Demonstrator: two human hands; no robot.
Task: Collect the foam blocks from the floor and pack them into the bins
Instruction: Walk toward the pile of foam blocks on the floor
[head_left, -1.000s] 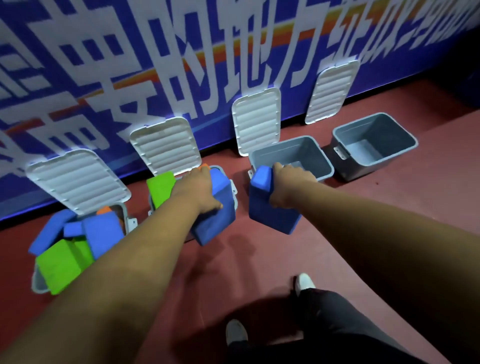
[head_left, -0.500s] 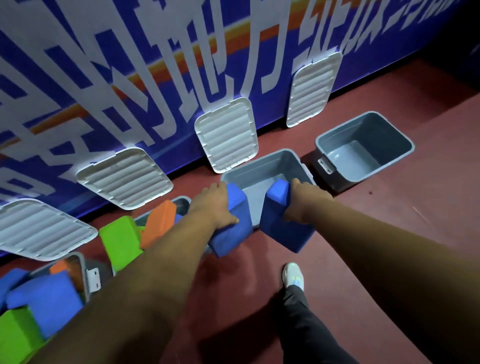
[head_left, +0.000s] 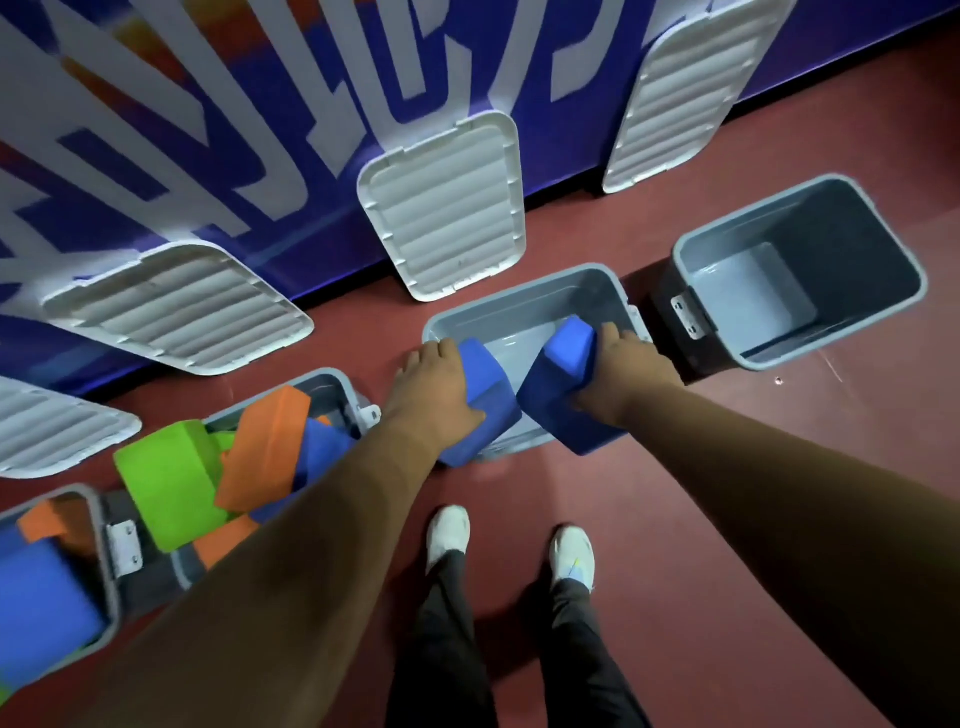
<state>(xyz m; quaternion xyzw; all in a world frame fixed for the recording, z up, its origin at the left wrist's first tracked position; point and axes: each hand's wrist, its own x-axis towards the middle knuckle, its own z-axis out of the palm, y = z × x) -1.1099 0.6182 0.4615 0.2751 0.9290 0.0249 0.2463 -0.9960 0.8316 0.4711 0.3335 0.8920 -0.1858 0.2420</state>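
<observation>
My left hand (head_left: 434, 387) grips a blue foam block (head_left: 488, 400) and my right hand (head_left: 626, 364) grips a second blue foam block (head_left: 558, 389). Both blocks hang tilted over the near rim of an open grey bin (head_left: 524, 306), whose pale floor shows between them. To its right stands another grey bin (head_left: 883, 312) with nothing in it. On the left, a bin (head_left: 343, 382) holds green, orange and blue foam blocks (head_left: 171, 480) piled above its rim. A further bin (head_left: 101, 540) at the far left also holds orange and blue blocks.
White ribbed lids (head_left: 447, 208) lean against the blue printed wall behind each bin. My two white shoes (head_left: 449, 532) stand on the red floor just in front of the bins. Open red floor lies to the right.
I have stepped to the right and closer. Both blue blocks have moved from above the floor to over the near rim of the third bin.
</observation>
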